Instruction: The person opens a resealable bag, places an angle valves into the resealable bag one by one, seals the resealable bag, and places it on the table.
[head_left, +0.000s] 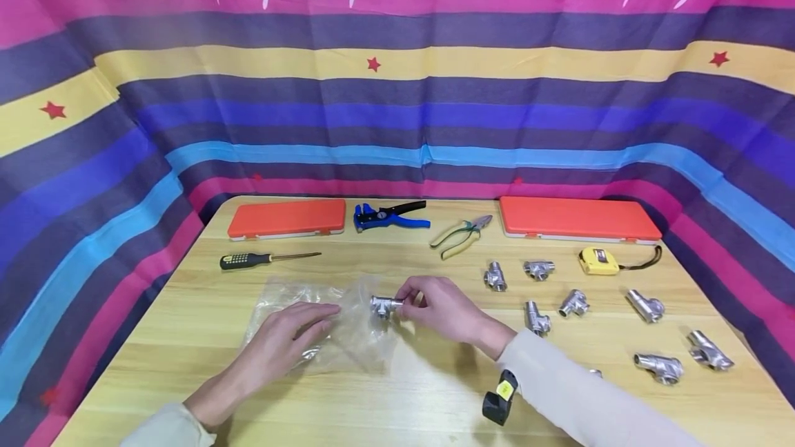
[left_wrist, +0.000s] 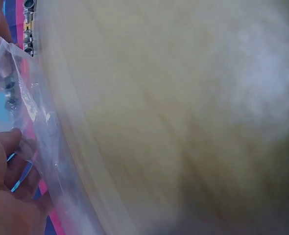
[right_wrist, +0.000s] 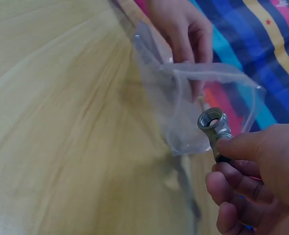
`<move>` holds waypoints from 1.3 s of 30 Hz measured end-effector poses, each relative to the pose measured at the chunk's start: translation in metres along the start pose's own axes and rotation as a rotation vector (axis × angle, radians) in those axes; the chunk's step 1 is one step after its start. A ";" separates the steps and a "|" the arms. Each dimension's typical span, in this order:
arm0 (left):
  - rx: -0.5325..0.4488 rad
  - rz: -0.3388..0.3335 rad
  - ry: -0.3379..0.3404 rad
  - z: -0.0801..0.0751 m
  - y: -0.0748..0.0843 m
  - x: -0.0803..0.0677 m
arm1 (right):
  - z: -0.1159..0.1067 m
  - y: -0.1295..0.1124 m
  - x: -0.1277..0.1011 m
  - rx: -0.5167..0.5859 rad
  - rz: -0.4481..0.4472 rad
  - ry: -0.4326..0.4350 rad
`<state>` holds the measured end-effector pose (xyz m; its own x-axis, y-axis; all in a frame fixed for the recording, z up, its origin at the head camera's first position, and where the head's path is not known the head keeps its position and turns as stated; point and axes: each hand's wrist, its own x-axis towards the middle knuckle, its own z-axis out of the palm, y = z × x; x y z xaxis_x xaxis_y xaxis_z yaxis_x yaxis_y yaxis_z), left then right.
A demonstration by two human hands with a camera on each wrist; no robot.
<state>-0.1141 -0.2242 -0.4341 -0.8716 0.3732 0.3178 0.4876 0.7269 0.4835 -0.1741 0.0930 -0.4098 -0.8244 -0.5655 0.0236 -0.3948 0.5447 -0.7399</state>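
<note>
A metal tee pipe fitting point(head_left: 383, 306) is pinched by its right end between the thumb and fingers of my right hand point(head_left: 444, 309). Its threaded opening shows in the right wrist view, where the fitting point(right_wrist: 215, 128) is at the mouth of a clear plastic bag point(right_wrist: 183, 107). My left hand point(head_left: 288, 336) holds that bag point(head_left: 273, 299) near its opening, with thumb and fingers on the film. The bag's mouth stands raised and spread while its body lies on the table. In the left wrist view, the left hand point(left_wrist: 17, 181) is partly cut off by the frame.
Several more tee fittings point(head_left: 661, 368) lie scattered at the right. A yellow tape measure point(head_left: 599, 261), two red cases point(head_left: 288, 218), pliers point(head_left: 462, 235), a blue wire stripper point(head_left: 393, 216) and a screwdriver point(head_left: 247, 261) are toward the back of the wooden table point(head_left: 428, 405). A striped curtain surrounds it.
</note>
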 end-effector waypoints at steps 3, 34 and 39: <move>-0.010 0.002 0.002 0.000 0.000 0.000 | -0.006 -0.005 -0.003 -0.025 -0.002 -0.005; -0.040 -0.054 0.030 0.003 0.010 0.006 | 0.046 -0.009 0.014 -0.119 -0.017 -0.014; -0.052 -0.082 -0.050 0.003 0.011 0.012 | 0.044 -0.008 0.013 -0.119 -0.036 -0.029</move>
<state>-0.1195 -0.2102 -0.4271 -0.9096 0.3429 0.2348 0.4152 0.7258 0.5484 -0.1636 0.0537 -0.4333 -0.7976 -0.6025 0.0281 -0.4704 0.5923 -0.6541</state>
